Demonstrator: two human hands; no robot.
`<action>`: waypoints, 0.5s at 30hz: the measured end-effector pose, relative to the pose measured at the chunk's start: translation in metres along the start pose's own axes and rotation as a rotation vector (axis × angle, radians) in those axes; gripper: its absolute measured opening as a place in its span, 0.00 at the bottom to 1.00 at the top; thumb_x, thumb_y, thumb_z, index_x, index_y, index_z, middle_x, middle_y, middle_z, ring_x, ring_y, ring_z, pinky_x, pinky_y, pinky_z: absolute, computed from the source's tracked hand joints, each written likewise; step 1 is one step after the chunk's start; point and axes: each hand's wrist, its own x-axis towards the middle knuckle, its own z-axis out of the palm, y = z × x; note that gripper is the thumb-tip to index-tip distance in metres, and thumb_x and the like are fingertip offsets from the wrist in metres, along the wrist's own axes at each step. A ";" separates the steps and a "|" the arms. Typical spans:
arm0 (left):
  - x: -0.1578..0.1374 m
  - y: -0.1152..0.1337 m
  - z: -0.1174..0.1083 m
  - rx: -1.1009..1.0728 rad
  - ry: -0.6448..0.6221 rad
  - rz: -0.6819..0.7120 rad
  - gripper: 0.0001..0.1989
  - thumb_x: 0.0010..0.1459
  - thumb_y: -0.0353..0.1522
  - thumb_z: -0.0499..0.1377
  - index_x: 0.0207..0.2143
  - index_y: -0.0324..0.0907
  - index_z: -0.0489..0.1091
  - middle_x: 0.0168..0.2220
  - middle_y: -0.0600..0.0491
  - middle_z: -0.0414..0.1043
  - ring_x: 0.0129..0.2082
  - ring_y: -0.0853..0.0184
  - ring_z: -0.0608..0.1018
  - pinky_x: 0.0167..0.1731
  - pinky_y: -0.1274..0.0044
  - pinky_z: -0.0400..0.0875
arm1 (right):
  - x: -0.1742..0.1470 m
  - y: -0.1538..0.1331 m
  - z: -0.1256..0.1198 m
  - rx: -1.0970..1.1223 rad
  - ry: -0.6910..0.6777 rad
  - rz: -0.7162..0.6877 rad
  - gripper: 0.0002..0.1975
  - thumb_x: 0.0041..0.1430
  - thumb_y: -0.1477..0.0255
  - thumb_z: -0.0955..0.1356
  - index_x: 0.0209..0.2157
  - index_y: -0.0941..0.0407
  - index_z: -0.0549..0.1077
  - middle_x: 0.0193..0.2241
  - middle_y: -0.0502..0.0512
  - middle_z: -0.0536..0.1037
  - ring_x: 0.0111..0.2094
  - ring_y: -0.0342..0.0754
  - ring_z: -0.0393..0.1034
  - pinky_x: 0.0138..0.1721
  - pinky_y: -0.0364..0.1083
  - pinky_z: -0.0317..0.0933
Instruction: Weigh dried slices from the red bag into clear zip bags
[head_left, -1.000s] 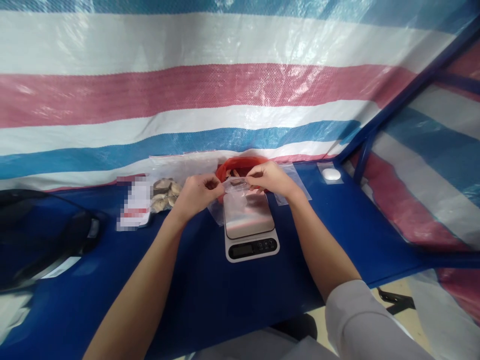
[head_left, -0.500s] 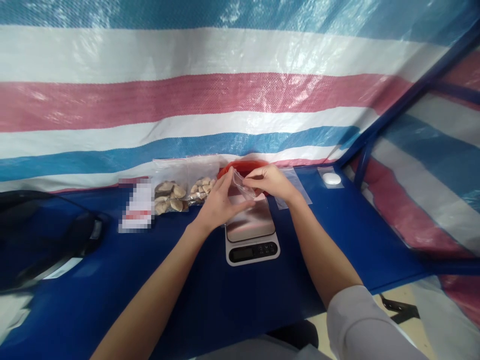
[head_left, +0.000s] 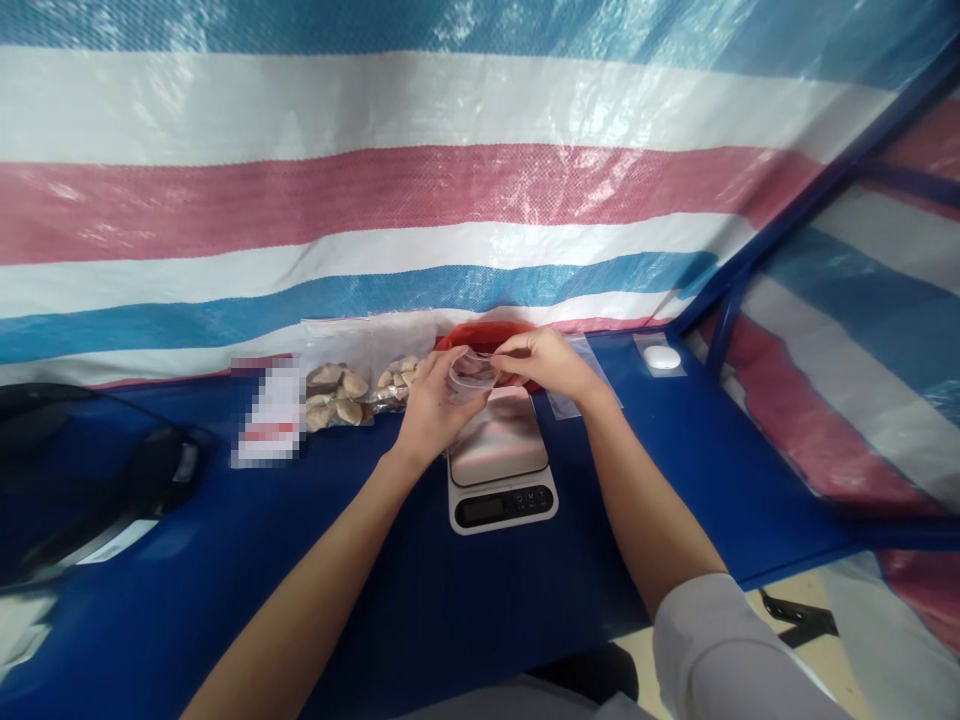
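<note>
Between my two hands is a clear plastic bag (head_left: 472, 370), its mouth spread into a round opening. My left hand (head_left: 435, 400) curls around the bag's left side, thumb toward the front. On the right, my right hand (head_left: 541, 362) pinches the bag's rim between thumb and fingers. Both hands are above the back of a white kitchen scale (head_left: 501, 445) with a metal plate and a dark display. Behind them stands a red container (head_left: 491, 332), partly hidden by the hands. Whether anything lies inside the bag I cannot tell.
Left of my hands lie two clear bags of beige, stone-like pieces, a larger-piece bag (head_left: 337, 395) and a smaller-piece bag (head_left: 397, 378). A flat clear bag (head_left: 583, 380) and a white oval object (head_left: 661, 357) are on the right. Black gear (head_left: 112, 480) sits far left on the blue table (head_left: 712, 470).
The clear bag's mouth has gone from flattened to a wide round opening. My left hand has shifted slightly left and down; my right hand has barely moved.
</note>
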 end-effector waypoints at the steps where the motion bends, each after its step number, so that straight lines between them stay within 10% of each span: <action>1: 0.000 0.000 0.000 -0.002 -0.010 -0.011 0.25 0.53 0.37 0.67 0.53 0.43 0.69 0.47 0.47 0.77 0.49 0.57 0.79 0.52 0.65 0.73 | 0.000 0.000 -0.001 -0.043 0.034 -0.029 0.11 0.59 0.65 0.70 0.31 0.57 0.82 0.27 0.52 0.81 0.27 0.45 0.74 0.32 0.43 0.67; 5: 0.000 0.003 0.000 0.021 -0.043 -0.044 0.29 0.52 0.38 0.69 0.55 0.43 0.68 0.49 0.46 0.76 0.51 0.55 0.78 0.53 0.63 0.73 | -0.002 -0.005 -0.002 -0.117 0.148 -0.142 0.09 0.60 0.66 0.70 0.35 0.55 0.83 0.35 0.53 0.84 0.36 0.48 0.77 0.41 0.45 0.67; 15: -0.002 0.003 0.004 0.078 -0.051 -0.005 0.29 0.53 0.38 0.67 0.56 0.40 0.68 0.52 0.43 0.76 0.52 0.54 0.78 0.54 0.63 0.72 | -0.003 -0.022 0.014 -0.183 -0.109 -0.250 0.17 0.63 0.61 0.69 0.28 0.59 0.81 0.22 0.49 0.75 0.25 0.41 0.62 0.29 0.43 0.55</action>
